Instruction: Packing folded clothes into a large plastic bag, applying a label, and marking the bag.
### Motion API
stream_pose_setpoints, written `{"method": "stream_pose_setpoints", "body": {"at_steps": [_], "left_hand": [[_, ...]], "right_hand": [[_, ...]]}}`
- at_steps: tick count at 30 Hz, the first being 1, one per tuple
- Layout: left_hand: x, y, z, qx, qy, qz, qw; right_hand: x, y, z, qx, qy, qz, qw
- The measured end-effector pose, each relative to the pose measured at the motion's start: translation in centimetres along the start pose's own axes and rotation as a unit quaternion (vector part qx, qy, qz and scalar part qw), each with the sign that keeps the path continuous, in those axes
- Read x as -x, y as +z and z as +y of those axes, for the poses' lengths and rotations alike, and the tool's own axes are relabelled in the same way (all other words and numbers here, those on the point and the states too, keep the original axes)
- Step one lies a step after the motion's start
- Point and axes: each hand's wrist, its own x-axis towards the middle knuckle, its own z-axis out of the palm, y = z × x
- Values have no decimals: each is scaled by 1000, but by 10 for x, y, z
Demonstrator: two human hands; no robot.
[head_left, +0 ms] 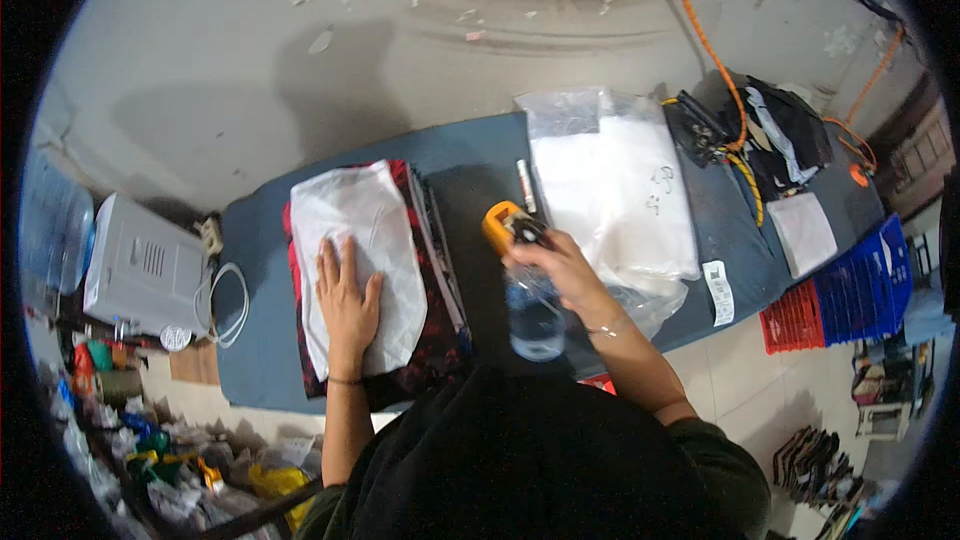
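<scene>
My left hand lies flat, fingers spread, on a thin white sheet; I cannot tell if it is cloth or paper. Under the sheet is a stack of folded red-and-black patterned fabric on the dark blue table. To the right of the stack, my right hand grips a clear spray bottle by its orange and black head. The bottle is held above the table's near edge. Just beyond it lies a white marker pen.
A clear plastic bag with white contents lies right of centre, near a white label. Dark cloths and orange cords are at the far right. Blue baskets stand beyond the right end; a white water dispenser is left.
</scene>
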Motion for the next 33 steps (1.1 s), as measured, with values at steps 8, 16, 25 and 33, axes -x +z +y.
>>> {"method": "stream_pose_setpoints", "body": {"at_steps": [8,16,25,33], "left_hand": [[2,-8,3,9,-6,-23,1000],[1,-9,3,9,-17,-40,999],[-17,-54,70,15,-48,-47,998],[-57,81,231,320,121,-167,925]], "right_hand": [[-194,73,-3,244,-335,130,901],[-201,26,28,363,-355,131,852],[-40,-193,25,701,155,272,641],[-2,-365,11,673,51,225,702]]}}
